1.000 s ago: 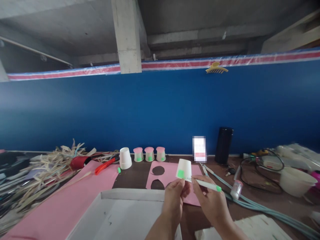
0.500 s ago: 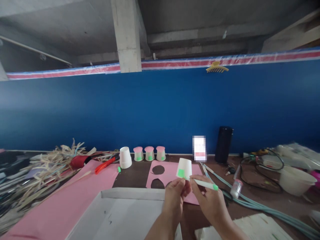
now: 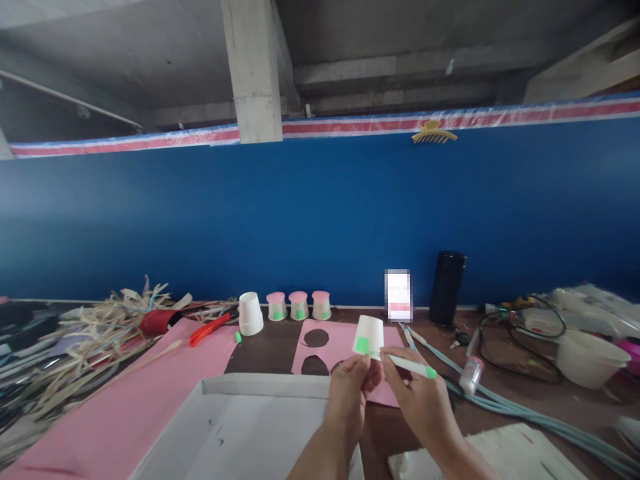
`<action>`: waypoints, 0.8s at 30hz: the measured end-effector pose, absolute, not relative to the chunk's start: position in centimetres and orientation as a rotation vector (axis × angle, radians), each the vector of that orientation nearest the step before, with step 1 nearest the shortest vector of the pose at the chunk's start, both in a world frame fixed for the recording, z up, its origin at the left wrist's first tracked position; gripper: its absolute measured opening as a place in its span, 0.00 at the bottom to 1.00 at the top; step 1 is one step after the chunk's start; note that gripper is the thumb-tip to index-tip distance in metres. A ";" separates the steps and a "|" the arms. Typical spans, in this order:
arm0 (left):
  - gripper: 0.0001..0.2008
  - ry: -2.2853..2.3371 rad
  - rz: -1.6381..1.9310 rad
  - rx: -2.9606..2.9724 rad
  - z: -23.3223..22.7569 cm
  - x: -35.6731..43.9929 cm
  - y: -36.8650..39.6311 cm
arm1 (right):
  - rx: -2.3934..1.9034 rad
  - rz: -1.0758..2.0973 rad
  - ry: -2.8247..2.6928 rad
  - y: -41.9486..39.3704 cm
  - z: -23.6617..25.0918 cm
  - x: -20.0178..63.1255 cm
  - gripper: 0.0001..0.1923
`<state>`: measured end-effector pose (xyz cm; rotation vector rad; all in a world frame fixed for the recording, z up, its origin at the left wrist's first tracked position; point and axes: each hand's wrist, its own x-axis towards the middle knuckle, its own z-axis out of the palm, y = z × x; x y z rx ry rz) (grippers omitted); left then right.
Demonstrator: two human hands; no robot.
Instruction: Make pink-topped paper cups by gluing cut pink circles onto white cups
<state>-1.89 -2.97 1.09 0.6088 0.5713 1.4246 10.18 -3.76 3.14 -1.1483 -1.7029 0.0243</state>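
My left hand point(image 3: 353, 387) is closed on the lower rim of an upside-down white paper cup point(image 3: 371, 329) with a green square coloured on its side. Between the fingers of my right hand point(image 3: 417, 393) is a white marker pen point(image 3: 407, 365) with a green end; its tip meets the cup's side near the rim, right of the green square. The green marker cap point(image 3: 238, 337) lies on the table at left. Behind stand three small cups point(image 3: 299, 308) with pink tops and green patches, next to a stack of white paper cups point(image 3: 251, 315).
A white box lid point(image 3: 270, 387) lies in front of me, beside pink paper point(image 3: 170, 380) with red-handled scissors point(image 3: 210, 329). A pink sheet with round cut-outs point(image 3: 337, 337) is under the cup. To the right are a black flask point(image 3: 447, 288), cables point(image 3: 525, 417) and a white tub point(image 3: 591, 360).
Both hands, the cup and the marker stay almost in the same place. The view has shifted very slightly; little else differs.
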 end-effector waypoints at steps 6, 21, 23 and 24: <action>0.13 0.562 1.435 0.601 1.2 -1.9 -3.0 | -1.148 0.042 -1.709 -3.9 3.3 10.0 0.11; 0.11 0.544 1.430 0.575 1.2 -1.9 -2.9 | -1.159 0.045 -1.691 -3.9 3.1 10.1 0.11; 0.11 0.539 1.429 0.576 1.2 -1.9 -2.9 | -1.162 0.047 -1.691 -3.9 3.1 10.1 0.11; 0.11 0.535 1.430 0.575 1.2 -1.9 -3.0 | -1.165 0.046 -1.690 -3.9 3.1 10.1 0.11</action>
